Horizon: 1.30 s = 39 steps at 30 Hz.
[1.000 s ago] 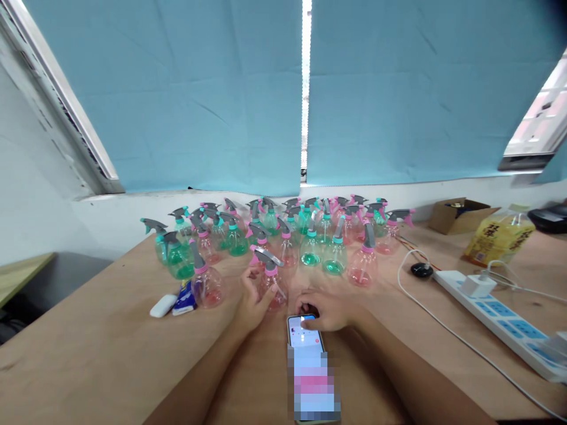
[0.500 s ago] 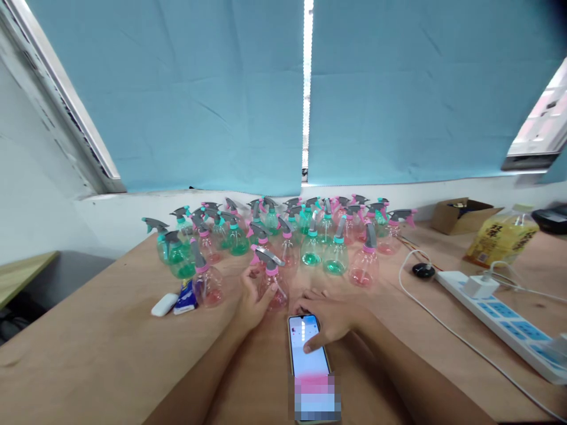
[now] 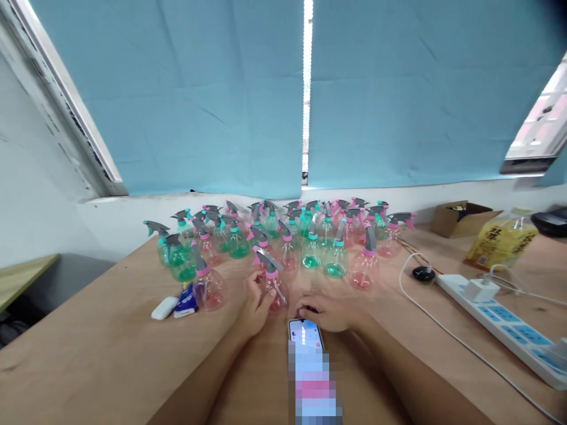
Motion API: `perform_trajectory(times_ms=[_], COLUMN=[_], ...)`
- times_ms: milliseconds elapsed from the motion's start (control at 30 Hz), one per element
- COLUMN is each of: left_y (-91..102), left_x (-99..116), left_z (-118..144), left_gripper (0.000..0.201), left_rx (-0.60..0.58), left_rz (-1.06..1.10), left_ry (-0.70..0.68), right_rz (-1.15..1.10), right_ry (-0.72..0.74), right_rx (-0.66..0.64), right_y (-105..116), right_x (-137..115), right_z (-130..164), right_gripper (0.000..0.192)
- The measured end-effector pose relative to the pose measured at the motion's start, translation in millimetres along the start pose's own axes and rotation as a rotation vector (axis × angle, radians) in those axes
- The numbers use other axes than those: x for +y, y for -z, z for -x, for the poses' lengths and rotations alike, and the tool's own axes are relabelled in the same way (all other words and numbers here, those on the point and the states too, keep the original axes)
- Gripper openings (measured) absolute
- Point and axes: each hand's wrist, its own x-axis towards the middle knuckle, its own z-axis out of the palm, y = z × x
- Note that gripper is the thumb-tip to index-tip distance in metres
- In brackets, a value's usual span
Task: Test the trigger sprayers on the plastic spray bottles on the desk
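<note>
Nearest us, the phone (image 3: 305, 334) lies face up on the wood-toned tabletop (image 3: 88, 342), its long axis running away from us and leaning slightly left; glass smooth and glossy, lower part blurred out. Our right hand (image 3: 326, 313) is the nearer one to it, at its far right corner, fingers loosely curled, pinching nothing we can see; we cannot tell whether they touch the phone's edge.

Key relation: the pink spray bottle (image 3: 278, 290) stands upright just beyond the phone and to its left, right against our left hand (image 3: 256, 305). Thumb across the front, fingers around the left side: a narrow, cupping hold. Body round, thin, clear pink plastic; collar pink, grey head slanting down to the right.

Off right, a white power strip (image 3: 500, 321), slab-like, blue sockets. Off left, a smooth white rounded object (image 3: 165, 308) touching or nearly touching a crinkled blue packet (image 3: 186, 302).

Farther, a crowd of bulbous bottles (image 3: 311, 258), green and pink, translucent. Right of them, a yellow-labelled jug (image 3: 500, 242), then an open cardboard box (image 3: 463, 219). Farthest, blue blinds (image 3: 212, 100), matt, lightly creased
</note>
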Motion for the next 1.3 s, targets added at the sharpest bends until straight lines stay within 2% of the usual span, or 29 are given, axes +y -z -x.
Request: perform_trajectory(times_ms=[133,233,333,467,567,667,767,900,1033,1167,1300], left_y=[-3.2,-5.0,-6.7,-9.3,-9.7,-7.4,-3.4,3.0,8.9,12.1,13.3], left_x=[5,20,33,34,33,35,35,28,17,15,17], left_z=[1,-1,-4,-5,-7,-9,-12,-16,-20,-20,-19], left_gripper=[0.044,0.047,0.047,0.048,0.051,0.052,0.043,0.031,0.032,0.033,0.031], left_rx=[-0.105,-0.195,-0.22,-0.229,-0.234,-0.295,-0.334,-0.222,-0.14,-0.144,-0.209], left_rz=[0.024,0.039,0.054,0.071,0.096,0.153,0.122,-0.047,-0.074,-0.055,-0.071], left_ry=[0.044,0.065,0.051,0.057,0.079,0.111,0.162,0.196,0.256,0.302,0.256], right_rz=[-0.067,-0.05,-0.061,-0.117,-0.204,-0.306,-0.433,-0.628,-0.686,-0.671,-0.622], right_ry=[-0.073,-0.06,-0.011,0.016,0.039,0.091,0.12,0.045,0.029,0.071,0.123], right_rx=[0.286,0.493,0.591,0.661,0.668,0.614,0.559,0.52,0.57,0.585,0.569], right_y=[1,3,9,23,30,33,32,31,29,27,27], right_x=[0,-5,-13,-21,-19,-14,-6,3,7,7,8], right_z=[-6,-15,-28,-54,-73,-83,-87,-85,-81,-77,-74], right_gripper=[0.029,0.052,0.065,0.07,0.067,0.047,0.034,0.026,0.013,0.016,0.027])
